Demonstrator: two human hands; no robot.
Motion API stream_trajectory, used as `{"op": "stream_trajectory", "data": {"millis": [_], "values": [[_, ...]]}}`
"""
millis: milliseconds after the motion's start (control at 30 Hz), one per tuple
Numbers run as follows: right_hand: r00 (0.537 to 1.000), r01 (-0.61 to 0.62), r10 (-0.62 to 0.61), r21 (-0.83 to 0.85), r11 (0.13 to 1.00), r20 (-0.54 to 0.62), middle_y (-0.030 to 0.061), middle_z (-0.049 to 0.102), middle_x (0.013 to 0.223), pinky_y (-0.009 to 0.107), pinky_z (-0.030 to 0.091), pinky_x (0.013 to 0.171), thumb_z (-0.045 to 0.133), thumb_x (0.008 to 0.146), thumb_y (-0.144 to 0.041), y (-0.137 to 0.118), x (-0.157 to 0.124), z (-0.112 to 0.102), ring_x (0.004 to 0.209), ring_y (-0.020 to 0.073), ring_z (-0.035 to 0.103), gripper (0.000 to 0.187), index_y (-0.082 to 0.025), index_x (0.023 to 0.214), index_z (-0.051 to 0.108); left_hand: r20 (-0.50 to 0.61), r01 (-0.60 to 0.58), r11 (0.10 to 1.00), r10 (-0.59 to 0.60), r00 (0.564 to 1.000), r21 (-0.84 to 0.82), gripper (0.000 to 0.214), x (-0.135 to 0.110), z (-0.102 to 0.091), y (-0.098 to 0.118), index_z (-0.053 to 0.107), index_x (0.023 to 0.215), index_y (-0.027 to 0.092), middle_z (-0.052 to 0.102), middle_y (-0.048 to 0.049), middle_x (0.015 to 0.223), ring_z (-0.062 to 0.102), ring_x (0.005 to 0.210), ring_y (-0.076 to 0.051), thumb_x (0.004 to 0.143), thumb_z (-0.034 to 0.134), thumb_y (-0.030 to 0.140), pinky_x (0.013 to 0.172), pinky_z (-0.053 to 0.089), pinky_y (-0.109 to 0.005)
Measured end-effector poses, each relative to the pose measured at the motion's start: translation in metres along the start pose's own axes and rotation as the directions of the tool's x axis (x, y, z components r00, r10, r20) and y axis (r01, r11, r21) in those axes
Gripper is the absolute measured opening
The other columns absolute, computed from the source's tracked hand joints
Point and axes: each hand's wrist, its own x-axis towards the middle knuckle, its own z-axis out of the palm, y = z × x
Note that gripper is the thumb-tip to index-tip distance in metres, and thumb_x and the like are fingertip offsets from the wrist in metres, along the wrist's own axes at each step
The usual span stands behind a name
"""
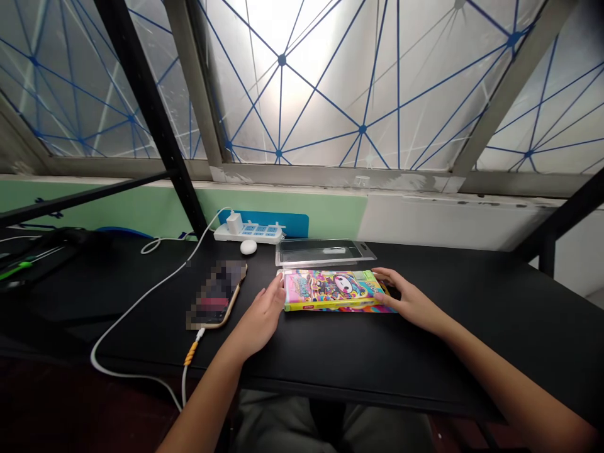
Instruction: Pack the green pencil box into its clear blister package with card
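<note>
A flat, colourful box [330, 288] with a cartoon character on its top and a yellow front edge lies on the black desk [358, 352]. My left hand [262, 318] closes against the box's left end, its fingers together along that side. At the right end, my right hand [413, 303] grips the box, thumb toward the front and fingers behind. A strip of colourful print [368, 309] shows beneath the box's front right part; I cannot tell whether it is a separate sheet. Just behind the box lies a clear plastic package [325, 253].
A phone [219, 296] lies left of my left hand, with a white charging cable [127, 299] running off the desk's front edge. Farther back are a small white rounded object [248, 246] and a power strip [250, 233]. Black metal posts [160, 119] stand before the windows.
</note>
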Motion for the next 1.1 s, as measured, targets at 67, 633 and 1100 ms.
{"op": "stream_trajectory", "data": {"millis": [67, 633, 1100], "values": [[1.0, 0.007, -0.008, -0.089, 0.996, -0.006, 0.0136, 0.058, 0.141, 0.052, 0.049, 0.103, 0.07, 0.081, -0.057, -0.002, -0.002, 0.004, 0.124, 0.0349, 0.059, 0.075, -0.025, 0.143, 0.044, 0.011, -0.007, 1.0, 0.007, 1.0, -0.015, 0.07, -0.001, 0.004, 0.0, 0.023, 0.158, 0.026, 0.041, -0.0068, 0.157, 0.038, 0.145, -0.026, 0.099, 0.034, 0.061, 0.119, 0.028, -0.043], [0.958, 0.184, -0.154, 0.106, 0.977, -0.24, 0.0134, 0.057, 0.143, 0.051, 0.041, 0.112, 0.075, 0.078, -0.05, -0.008, 0.113, 0.005, 0.132, 0.0323, 0.053, 0.073, -0.023, 0.141, 0.049, -0.257, -0.005, 0.949, 0.091, 0.962, 0.316, 0.08, 0.114, -0.01, 0.029, 0.021, 0.157, 0.019, 0.03, -0.016, 0.162, 0.016, 0.152, -0.037, 0.092, 0.06, 0.045, 0.116, 0.028, -0.055], [0.979, 0.096, -0.144, -0.3, 0.949, -0.142, 0.0159, 0.057, 0.143, 0.055, 0.042, 0.107, 0.042, 0.097, -0.055, 0.012, 0.111, 0.028, 0.131, 0.0353, 0.053, 0.055, -0.02, 0.139, 0.053, -0.061, 0.096, 0.91, -0.078, 0.995, 0.404, 0.071, 0.115, 0.004, 0.004, 0.028, 0.154, 0.015, 0.019, -0.0196, 0.164, 0.014, 0.152, -0.038, 0.098, 0.036, 0.058, 0.112, 0.03, -0.06]]}}
